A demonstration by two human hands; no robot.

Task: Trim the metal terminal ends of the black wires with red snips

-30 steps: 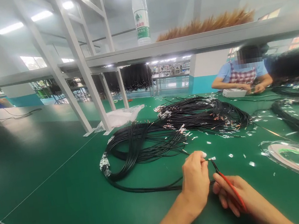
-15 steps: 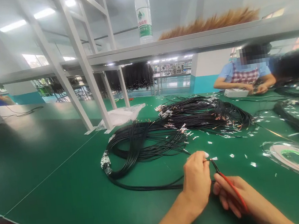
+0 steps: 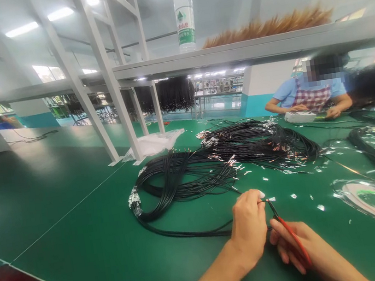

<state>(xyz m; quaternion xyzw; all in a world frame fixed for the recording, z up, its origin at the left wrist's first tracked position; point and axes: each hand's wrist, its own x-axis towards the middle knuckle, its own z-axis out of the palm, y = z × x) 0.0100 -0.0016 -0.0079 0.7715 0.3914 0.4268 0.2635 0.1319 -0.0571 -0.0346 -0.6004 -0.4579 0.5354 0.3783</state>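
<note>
My left hand (image 3: 248,225) is closed over black cables (image 3: 200,234) that trail left over the green tabletop to a looped bundle (image 3: 166,185). Between its fingertips a thin wire end pokes out to the right. In my right hand (image 3: 292,242) is a hand tool (image 3: 290,233) with a curved red handle and slim dark jaws; whether it is pliers or scissors I cannot tell. The jaw tips meet the wire end by my left fingertips. White connectors (image 3: 134,200) cluster at the bundle's left side, and bare copper-coloured ends show on its right.
A larger heap of black cables (image 3: 260,142) lies behind. White scraps (image 3: 320,208) are scattered right, near a flat wire coil (image 3: 374,202). Shelf posts (image 3: 116,90) stand at back left; a bottle (image 3: 184,17) is on the shelf (image 3: 231,53). Opposite sits a co-worker (image 3: 309,93).
The whole view has shifted slightly, so things sit a little further right. My hands keep the same grip and pose. The co-worker's hands have moved apart over the white box.
</note>
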